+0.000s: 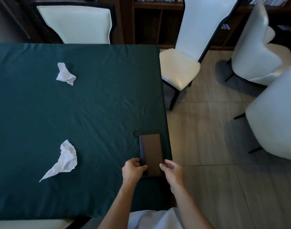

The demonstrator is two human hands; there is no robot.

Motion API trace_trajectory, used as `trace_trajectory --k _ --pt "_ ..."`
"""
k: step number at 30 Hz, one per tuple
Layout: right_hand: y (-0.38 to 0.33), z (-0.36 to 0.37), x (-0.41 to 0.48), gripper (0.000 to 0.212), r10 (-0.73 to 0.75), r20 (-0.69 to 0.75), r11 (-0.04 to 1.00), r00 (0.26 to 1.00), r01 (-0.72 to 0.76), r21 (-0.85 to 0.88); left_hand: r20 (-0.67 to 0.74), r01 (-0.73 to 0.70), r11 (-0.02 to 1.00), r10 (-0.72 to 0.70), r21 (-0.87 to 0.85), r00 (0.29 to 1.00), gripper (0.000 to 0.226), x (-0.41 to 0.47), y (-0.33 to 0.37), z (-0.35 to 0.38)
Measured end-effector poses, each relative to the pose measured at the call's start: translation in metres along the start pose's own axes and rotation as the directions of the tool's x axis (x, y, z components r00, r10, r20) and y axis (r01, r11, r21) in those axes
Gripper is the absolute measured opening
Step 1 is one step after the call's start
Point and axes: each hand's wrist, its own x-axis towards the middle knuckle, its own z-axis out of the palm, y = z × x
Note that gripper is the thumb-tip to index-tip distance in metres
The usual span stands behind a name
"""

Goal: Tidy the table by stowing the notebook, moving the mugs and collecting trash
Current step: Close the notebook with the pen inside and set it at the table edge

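Head view, nearest first: both bare hands meet on the near end of the notebook (151, 154), which lies flat close to the right edge of the table (91, 104), on its dark green cloth. The left hand (133, 171) pinches the notebook's left near corner, thumb on the cover; the right hand (172, 171) curls its fingers against the right near edge. Whether either hand has the book lifted off the cloth cannot be told.

The notebook looks slim, with a brown cover and a darker spine strip along the left. It is probably light and fairly stiff, and the smooth cover may slide on the cloth. A grip across the near short end, or along the spine, should keep it shut. A metal ring (136, 132) lies just beyond its far left corner; whether ring and book are joined is unclear.

To the left lies a crumpled tissue (65, 160), soft and nearly weightless, easy to pinch anywhere. Farther off sits a second tissue (65, 74). No mugs are visible. White chairs (179, 66) stand beyond the table.
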Motion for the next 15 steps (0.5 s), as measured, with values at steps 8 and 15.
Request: trace_trajectory --k 8,15 --pt "-0.002 0.0 -0.023 0.051 -0.06 -0.086 0.995 0.995 0.066 0.07 0.017 -0.113 0.99 0.112 0.086 0.994 0.047 -0.009 -0.001 -0.023" --pt "-0.006 0.003 -0.05 0.048 -0.189 -0.191 0.982 0.963 0.187 -0.028 0.008 -0.173 0.984 0.172 0.036 0.985 0.041 -0.025 -0.006 -0.054"
